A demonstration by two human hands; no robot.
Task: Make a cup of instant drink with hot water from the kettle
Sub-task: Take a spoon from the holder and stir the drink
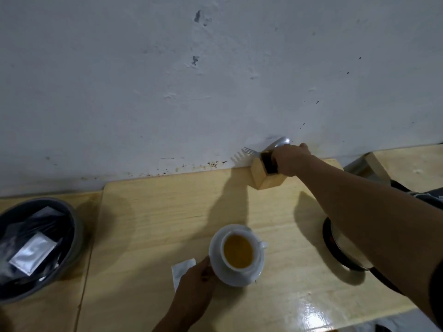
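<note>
Nearest, the left hand (196, 277) grips the saucer (217, 267), steadying the cup (238, 251) of amber drink mid-worktop (155, 212). Farther back, the right hand (288, 161) closes around a spoon (281, 142) in the wooden holder (260, 174), probably for stirring.

No readable text, label or number anywhere — sachets and wrappers look blank.

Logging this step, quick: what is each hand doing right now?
Left hand: fingers on the saucer rim, steadying it under the cup.
Right hand: closed on a spoon at the wooden holder.
</note>
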